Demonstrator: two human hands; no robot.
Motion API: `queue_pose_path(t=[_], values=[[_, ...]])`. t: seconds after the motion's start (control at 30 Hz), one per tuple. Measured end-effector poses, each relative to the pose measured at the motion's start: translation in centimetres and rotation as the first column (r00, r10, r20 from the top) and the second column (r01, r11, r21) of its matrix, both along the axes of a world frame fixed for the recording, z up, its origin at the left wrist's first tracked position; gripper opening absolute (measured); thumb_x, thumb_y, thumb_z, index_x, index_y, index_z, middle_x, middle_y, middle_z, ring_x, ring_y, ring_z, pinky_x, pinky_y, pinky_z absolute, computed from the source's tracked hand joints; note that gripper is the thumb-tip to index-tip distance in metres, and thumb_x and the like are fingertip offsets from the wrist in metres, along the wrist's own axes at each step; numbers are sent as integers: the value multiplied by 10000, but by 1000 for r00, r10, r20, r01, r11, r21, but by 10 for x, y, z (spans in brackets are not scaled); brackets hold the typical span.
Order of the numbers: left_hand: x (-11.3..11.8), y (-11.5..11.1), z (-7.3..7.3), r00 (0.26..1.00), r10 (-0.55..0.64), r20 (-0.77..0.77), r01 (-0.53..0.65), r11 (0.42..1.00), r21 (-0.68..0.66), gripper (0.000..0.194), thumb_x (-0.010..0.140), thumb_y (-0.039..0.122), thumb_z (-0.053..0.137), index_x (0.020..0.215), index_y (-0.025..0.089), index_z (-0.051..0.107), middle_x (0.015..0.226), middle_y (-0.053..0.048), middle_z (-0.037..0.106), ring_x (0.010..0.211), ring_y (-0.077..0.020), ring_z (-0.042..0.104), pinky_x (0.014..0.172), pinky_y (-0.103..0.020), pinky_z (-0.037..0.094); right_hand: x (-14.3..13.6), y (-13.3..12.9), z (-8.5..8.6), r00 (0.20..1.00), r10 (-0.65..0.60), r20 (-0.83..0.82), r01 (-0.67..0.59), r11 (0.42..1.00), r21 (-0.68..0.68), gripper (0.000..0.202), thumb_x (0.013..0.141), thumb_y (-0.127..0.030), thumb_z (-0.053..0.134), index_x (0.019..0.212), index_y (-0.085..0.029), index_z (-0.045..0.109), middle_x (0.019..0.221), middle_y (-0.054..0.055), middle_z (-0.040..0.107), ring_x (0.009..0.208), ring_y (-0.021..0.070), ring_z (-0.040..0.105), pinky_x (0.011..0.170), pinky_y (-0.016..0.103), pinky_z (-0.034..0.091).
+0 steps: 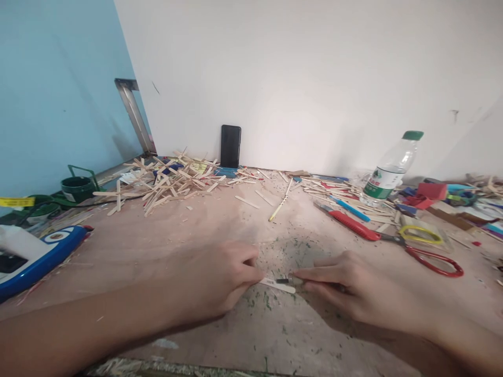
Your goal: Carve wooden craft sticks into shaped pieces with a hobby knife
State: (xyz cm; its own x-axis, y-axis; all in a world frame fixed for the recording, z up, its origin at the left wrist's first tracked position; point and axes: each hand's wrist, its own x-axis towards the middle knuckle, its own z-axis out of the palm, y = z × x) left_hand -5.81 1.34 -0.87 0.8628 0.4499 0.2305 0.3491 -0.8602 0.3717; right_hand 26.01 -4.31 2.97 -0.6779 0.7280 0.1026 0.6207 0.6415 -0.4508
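Note:
My left hand (236, 275) is closed, its fingertips pinching one end of a pale wooden craft stick (289, 288) just above the tabletop. Dark marks show on the stick near those fingertips. From the right, my right hand (349, 285) pinches a small slim tool with a dark, flat tip (282, 281). That tip lies over or against the stick's upper edge; its exact contact is hard to see. My fingers hide most of the tool, so its kind is unclear. Small green bits (267, 298) are scattered on the wood around both hands.
A pile of craft sticks (168, 180) lies back left, near an upright phone (230, 146). At right are a red utility knife (353, 225), red-handled scissors (434, 262), a blue pen-like item (349, 208) and a tilted bottle (389, 173). A blue-and-white object (47, 256) sits left.

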Motion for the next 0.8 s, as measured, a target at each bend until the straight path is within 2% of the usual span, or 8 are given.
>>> queue_pose_path(t=[0.13,0.27,0.4,0.5,0.6,0.7,0.8], values=[[2,-1,0,998,-12,61,13,1000,-10,261,1127,72,617,1015,207,810,1069,-28,700,931,-177,674,810,-309,475,5,0,-7,999,-14,-31,16,999,35,351,1232,-255,569,1389,-239,882,1051,60,909,838,202,840,712,320,587],[5,0,3,996,-38,81,38,999,7,252,1155,82,584,1017,190,764,1115,-36,726,990,-194,677,877,-321,487,9,0,-8,997,-74,-29,76,993,86,333,1228,-268,577,1344,-247,888,1123,59,917,905,214,849,781,324,604],[5,1,6,996,-69,63,67,997,44,260,1168,96,559,1005,188,740,1017,-33,732,948,-221,657,881,-360,473,13,4,-5,985,-173,-11,173,975,140,353,1222,-296,560,1179,-237,905,1028,73,865,881,227,804,771,341,588],[4,1,7,997,-60,54,57,997,58,298,1157,71,521,1130,199,789,1048,-39,752,944,-227,672,871,-366,476,21,12,-8,972,-235,-10,234,958,164,385,1196,-308,545,1065,-227,898,1066,104,844,927,246,805,821,365,601],[2,4,5,997,35,65,-33,999,-26,373,1160,103,497,1280,240,821,1119,-48,748,970,-218,699,863,-341,499,30,21,-15,953,-302,-1,299,941,162,382,1164,-293,542,1032,-232,894,1063,115,865,942,281,824,826,396,616],[1,14,3,987,153,52,-148,985,-94,352,1172,184,499,1222,244,842,1102,-59,727,979,-223,713,872,-337,515,36,26,-20,933,-360,-8,357,922,152,388,1152,-320,543,1076,-243,915,1127,126,903,979,322,854,815,423,644],[0,25,1,973,231,15,-228,969,-94,293,1158,240,543,1130,225,834,1051,-64,725,967,-242,719,873,-347,524,38,26,-21,923,-384,-42,386,913,135,414,1135,-304,525,1181,-255,933,1209,119,919,1072,340,872,913,451,683]])
